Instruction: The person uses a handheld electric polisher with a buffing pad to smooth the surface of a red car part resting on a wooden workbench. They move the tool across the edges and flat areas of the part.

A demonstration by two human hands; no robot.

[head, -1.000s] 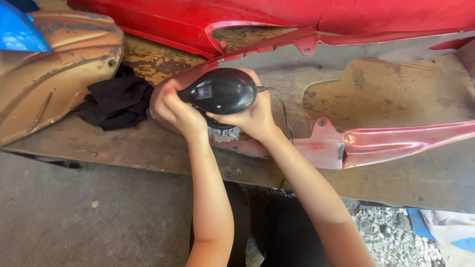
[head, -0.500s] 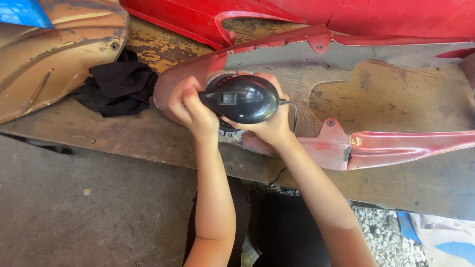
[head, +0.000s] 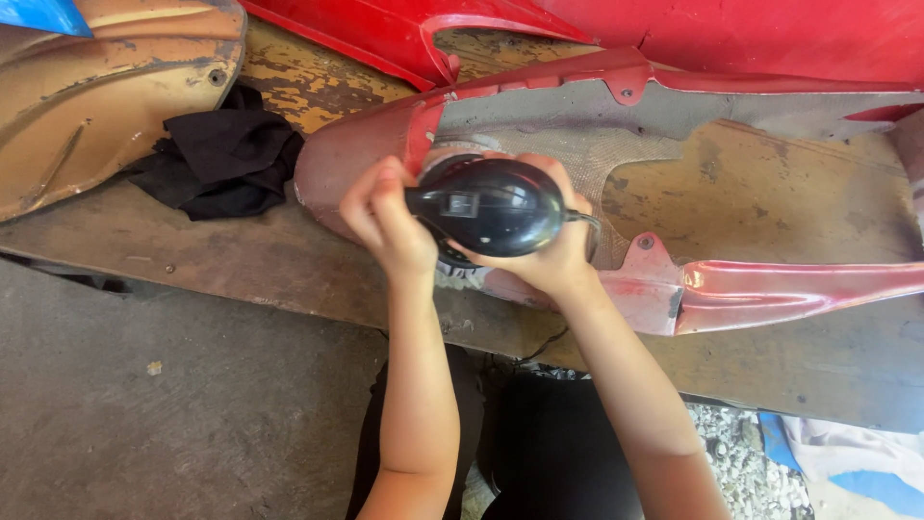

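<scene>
Both hands, left hand (head: 385, 217) and right hand (head: 553, 255), gripped black sander (head: 491, 205) on red panel (head: 674, 279); sanding step seemed underway; next needed steady pressure.

Glossy black plastic sander (head: 491, 205) — worn wooden board (head: 289, 279)

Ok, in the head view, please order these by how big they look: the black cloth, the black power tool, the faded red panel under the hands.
1. Faded red panel, by far the largest.
2. and 3. Black cloth and black power tool look alike; the tool is nearer the camera, so I will not rank them.
</scene>
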